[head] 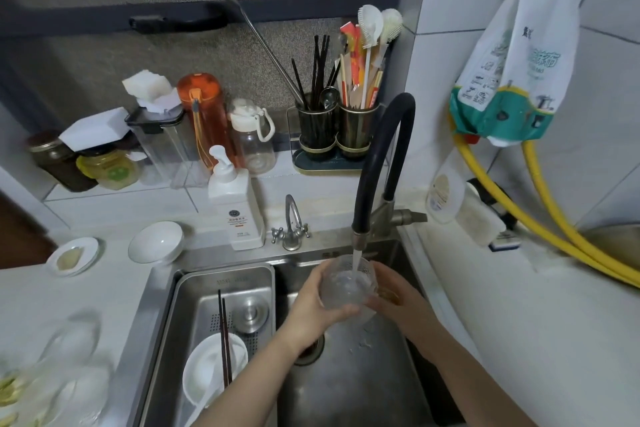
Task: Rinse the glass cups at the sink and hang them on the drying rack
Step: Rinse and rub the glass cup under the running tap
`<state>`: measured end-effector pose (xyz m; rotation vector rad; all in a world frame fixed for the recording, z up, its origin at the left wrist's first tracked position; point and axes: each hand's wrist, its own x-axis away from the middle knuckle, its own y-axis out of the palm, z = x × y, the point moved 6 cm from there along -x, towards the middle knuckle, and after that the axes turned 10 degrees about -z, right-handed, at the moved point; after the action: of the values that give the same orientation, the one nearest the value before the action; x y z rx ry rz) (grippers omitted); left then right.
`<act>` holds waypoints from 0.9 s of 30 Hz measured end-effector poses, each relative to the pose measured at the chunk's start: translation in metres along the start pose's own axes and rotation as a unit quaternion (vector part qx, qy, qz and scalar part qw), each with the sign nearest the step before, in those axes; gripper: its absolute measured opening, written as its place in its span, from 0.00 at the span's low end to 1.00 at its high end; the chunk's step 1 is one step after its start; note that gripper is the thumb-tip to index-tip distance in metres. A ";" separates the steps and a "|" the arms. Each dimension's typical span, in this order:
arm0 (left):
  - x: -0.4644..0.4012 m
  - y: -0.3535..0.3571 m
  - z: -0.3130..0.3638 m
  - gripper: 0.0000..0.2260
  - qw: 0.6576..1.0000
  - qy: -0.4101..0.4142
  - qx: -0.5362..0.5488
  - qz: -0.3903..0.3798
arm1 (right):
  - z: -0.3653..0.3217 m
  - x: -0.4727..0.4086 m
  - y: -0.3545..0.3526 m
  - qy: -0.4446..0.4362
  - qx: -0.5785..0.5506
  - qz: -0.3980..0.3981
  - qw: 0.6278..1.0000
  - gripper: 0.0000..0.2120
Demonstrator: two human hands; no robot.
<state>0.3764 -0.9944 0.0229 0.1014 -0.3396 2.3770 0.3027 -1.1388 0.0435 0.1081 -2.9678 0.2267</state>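
A clear glass cup (pixel 346 284) is held upright over the steel sink (pixel 360 381), under the black tap (pixel 377 163). Water runs from the spout into the cup. My left hand (pixel 313 308) grips the cup's left side, fingers curled under its base. My right hand (pixel 393 291) holds the right side, partly hidden behind the glass. More glass cups (pixel 74 340) stand blurred on the counter at the lower left. No drying rack is in view.
A steel drain tray (pixel 194 291) in the sink's left half holds a white bowl (pixel 214 364), chopsticks and a lid. A soap bottle (pixel 237 211) and small tap stand behind the sink. White bowl and saucer sit on the left counter. Yellow hoses (pixel 554 218) run at the right.
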 end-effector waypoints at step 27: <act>-0.011 0.018 -0.027 0.29 0.964 -0.183 0.187 0.042 | 0.037 -0.028 -0.004 0.195 -0.119 0.060 0.972 0.20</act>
<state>0.3729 -1.0073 -0.0093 0.7211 -0.0604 2.4748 0.3247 -1.1466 0.0036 -0.1325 -2.5838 -0.0877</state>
